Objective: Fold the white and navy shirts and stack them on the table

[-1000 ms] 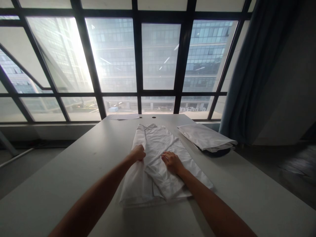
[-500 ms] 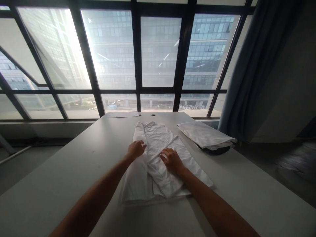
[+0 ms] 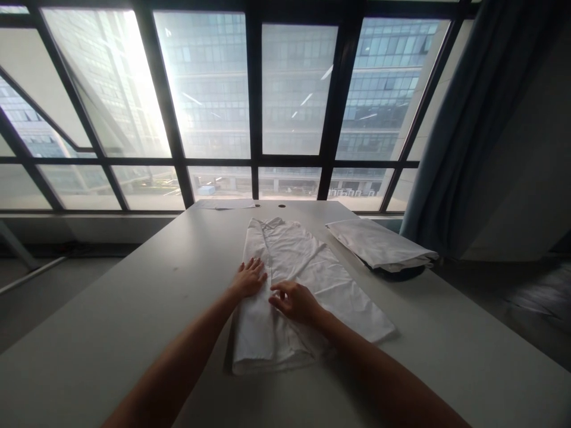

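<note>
A white garment [image 3: 332, 291] lies spread on the table, its left side folded over in a long strip. My left hand [image 3: 250, 278] rests flat on that strip with its fingers stretched out. Just to the right, my right hand [image 3: 295, 301] is bent at the fold's inner edge, thumb and forefinger closed in a pinch on the fabric. Wrinkles run across the garment's middle and right part. My right forearm covers part of its lower edge.
A folded white cloth bundle [image 3: 379, 244] with something dark under it lies at the table's right edge. White sheets [image 3: 227, 204] lie at the far end of the pale table [image 3: 147, 297]. Windows stand beyond, with a blue curtain [image 3: 446, 148] at the right.
My left hand has flattened onto the folded strip. My right hand has moved left and nearer to me, to the fold's edge, and its fingers have closed. The garment's left strip looks smoother.
</note>
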Demonstrator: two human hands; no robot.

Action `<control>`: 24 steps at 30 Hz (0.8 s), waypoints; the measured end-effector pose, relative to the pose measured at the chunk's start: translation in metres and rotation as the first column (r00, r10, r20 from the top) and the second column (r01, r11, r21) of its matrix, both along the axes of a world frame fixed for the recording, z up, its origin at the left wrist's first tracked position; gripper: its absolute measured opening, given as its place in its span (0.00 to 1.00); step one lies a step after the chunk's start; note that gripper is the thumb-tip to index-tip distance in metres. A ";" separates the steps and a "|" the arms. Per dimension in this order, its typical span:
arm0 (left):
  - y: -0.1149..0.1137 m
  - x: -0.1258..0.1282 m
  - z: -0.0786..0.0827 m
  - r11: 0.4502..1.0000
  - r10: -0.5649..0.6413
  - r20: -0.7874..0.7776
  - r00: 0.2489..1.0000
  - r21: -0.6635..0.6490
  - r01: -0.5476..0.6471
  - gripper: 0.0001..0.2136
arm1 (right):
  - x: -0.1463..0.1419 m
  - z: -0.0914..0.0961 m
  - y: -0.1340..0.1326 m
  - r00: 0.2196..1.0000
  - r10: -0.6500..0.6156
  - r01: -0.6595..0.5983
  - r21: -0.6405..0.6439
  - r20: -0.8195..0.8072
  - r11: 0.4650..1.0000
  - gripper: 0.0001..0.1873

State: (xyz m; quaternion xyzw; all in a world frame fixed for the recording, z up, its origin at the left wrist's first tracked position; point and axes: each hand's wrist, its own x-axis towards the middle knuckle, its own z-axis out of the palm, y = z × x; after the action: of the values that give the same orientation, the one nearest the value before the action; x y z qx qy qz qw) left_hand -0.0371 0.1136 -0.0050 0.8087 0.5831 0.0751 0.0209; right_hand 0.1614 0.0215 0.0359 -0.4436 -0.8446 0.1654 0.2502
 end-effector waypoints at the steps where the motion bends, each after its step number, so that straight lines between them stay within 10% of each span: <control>1: 0.000 0.000 -0.001 1.000 0.001 0.000 1.000 0.008 -0.001 0.26 | -0.001 0.002 -0.001 1.000 0.000 0.000 -0.039 0.003 0.999 0.20; 6: -0.001 0.001 -0.005 0.999 0.037 0.008 0.999 0.014 -0.037 0.25 | -0.010 0.006 -0.009 0.998 -0.016 -0.002 -0.309 -0.055 0.951 0.34; 10: -0.002 0.003 -0.004 0.997 0.073 0.034 0.997 0.009 -0.074 0.25 | -0.022 0.005 -0.021 0.981 -0.044 -0.094 -0.659 -0.189 0.746 0.38; 17: 0.004 -0.001 0.013 0.995 0.101 0.111 0.989 -0.011 -0.100 0.25 | -0.026 0.028 -0.033 0.954 -0.157 -0.079 -0.720 -0.255 0.690 0.18; 24: -0.001 -0.004 0.003 0.997 0.010 -0.004 1.000 -0.079 -0.011 0.27 | -0.019 0.036 -0.040 0.984 0.162 -0.018 -0.860 0.076 0.510 0.06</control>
State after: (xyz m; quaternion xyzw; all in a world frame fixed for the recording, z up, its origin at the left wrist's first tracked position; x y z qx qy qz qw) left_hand -0.0414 0.1129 -0.0018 0.8043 0.5899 0.0505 0.0514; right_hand 0.1422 -0.0185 0.0722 -0.4755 -0.6910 0.5396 -0.0722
